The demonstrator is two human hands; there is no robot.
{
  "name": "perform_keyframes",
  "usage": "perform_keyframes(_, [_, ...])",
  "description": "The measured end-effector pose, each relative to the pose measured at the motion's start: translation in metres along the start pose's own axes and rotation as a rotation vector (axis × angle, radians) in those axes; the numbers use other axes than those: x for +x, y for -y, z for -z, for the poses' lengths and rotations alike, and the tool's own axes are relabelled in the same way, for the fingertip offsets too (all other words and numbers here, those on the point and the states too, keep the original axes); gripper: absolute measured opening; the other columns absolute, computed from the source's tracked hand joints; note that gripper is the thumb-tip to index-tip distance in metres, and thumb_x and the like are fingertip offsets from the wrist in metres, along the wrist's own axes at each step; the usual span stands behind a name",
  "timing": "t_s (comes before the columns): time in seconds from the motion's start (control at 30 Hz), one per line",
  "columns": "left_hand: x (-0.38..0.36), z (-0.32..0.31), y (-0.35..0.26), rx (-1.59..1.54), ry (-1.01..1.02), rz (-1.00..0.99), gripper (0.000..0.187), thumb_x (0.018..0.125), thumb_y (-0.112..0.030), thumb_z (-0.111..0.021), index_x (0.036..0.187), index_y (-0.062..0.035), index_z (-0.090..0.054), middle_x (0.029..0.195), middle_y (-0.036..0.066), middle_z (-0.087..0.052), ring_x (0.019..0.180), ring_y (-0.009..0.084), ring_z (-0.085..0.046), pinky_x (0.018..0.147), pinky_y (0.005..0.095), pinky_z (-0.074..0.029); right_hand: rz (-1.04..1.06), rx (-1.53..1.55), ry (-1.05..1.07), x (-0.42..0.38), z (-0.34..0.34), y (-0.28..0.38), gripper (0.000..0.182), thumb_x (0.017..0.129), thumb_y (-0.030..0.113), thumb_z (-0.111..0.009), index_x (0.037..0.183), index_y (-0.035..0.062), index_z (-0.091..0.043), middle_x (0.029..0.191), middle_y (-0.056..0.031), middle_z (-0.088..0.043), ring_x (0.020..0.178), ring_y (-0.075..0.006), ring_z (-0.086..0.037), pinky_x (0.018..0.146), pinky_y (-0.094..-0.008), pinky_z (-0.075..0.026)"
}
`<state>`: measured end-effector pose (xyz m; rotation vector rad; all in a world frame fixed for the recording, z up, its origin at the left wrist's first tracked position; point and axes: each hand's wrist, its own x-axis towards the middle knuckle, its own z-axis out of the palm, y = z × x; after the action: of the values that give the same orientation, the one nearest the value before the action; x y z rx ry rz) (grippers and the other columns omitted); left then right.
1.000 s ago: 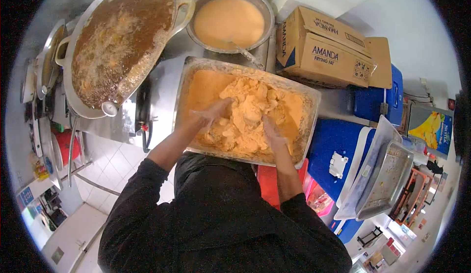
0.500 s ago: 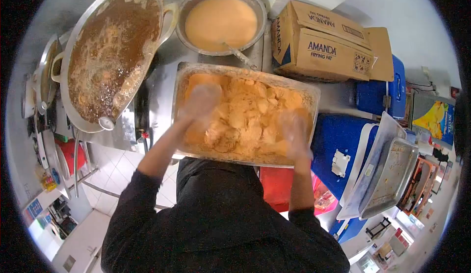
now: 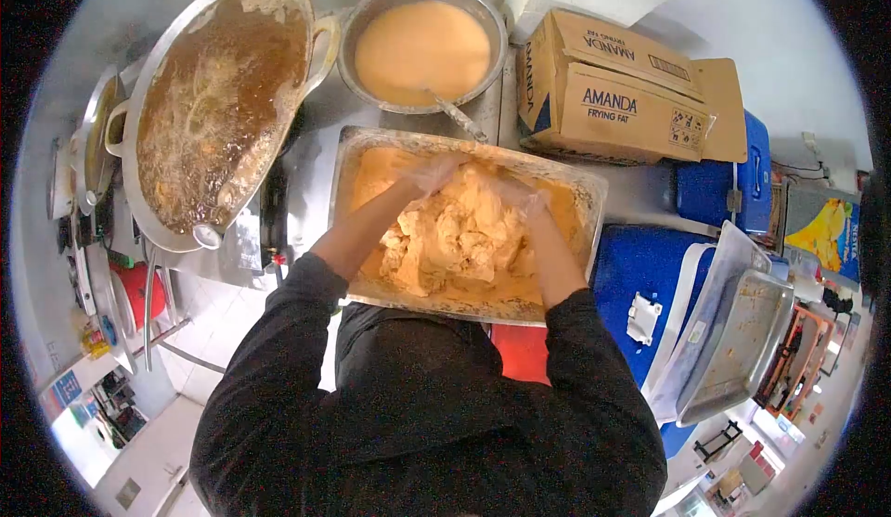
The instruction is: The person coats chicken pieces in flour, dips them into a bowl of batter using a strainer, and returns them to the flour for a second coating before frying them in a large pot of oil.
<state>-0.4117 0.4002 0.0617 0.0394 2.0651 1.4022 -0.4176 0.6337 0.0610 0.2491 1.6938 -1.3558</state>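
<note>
A rectangular metal tray (image 3: 599, 203) in front of me holds orange breading flour (image 3: 376, 166) and a heap of flour-coated pieces (image 3: 455, 234), lumpy and pale orange; what is under the coating is hidden. At the far side of the heap, my left hand (image 3: 436, 175) reaches in from the left and touches the pieces. My right hand (image 3: 520, 194) comes from the right, against the same heap. Both hands look whitish, dusted or thinly gloved. Flour and coated pieces hide most of their fingers, and blur covers the rest.
A large pan of bubbling oil (image 3: 223, 99) stands at the left, with a round dial (image 3: 206, 236) on its rim. Behind the tray is a bowl of orange batter (image 3: 422, 48) with a utensil handle (image 3: 459, 116). A carton (image 3: 631, 99) and blue cooler (image 3: 640, 266) are at the right.
Both hands have moved inward from the tray's two sides to the far middle. The coated pieces are now gathered into a taller heap.
</note>
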Motion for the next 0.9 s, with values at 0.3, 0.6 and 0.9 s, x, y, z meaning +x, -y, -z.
perform_keyframes(0.3, [-0.162, -0.028, 0.024, 0.626, -0.381, -0.628, 0.038, 0.099, -0.02, -0.061, 0.131, 0.0002, -0.057, 0.135, 0.027, -0.057, 0.125, 0.0434, -0.057, 0.11, 0.0521, -0.045, 0.775, -1.236, -0.38, -0.158, -0.096, -0.018, 0.047, 0.09, 0.028, -0.062, 0.13, 0.0033, -0.061, 0.136, -0.0202, -0.06, 0.131, -0.0402, -0.051, 0.112, -0.0545, -0.038])
perform_keyframes(0.6, [-0.21, -0.017, 0.105, 0.0, -0.219, 0.405, 0.066, 0.108, -0.05, -0.037, 0.154, -0.003, -0.037, 0.142, 0.029, -0.054, 0.133, 0.043, -0.053, 0.116, 0.0511, -0.039, 0.174, -0.872, -0.291, -0.138, 0.0, -0.017, 0.053, 0.095, 0.03, -0.062, 0.141, 0.0046, -0.054, 0.147, -0.0215, -0.05, 0.135, -0.0372, -0.049, 0.114, -0.0505, -0.037])
perform_keyframes(0.9, [-0.12, -0.029, 0.062, -0.8, -0.298, 0.69, 0.096, 0.096, -0.079, -0.035, 0.165, -0.0146, -0.018, 0.166, 0.018, -0.027, 0.146, 0.0359, -0.038, 0.116, 0.0559, -0.035, -0.141, -0.254, 0.208, -0.018, -0.049, 0.024, 0.094, 0.098, 0.059, -0.058, 0.165, 0.0126, -0.011, 0.169, -0.0181, -0.019, 0.152, -0.0348, -0.031, 0.123, -0.0474, -0.03])
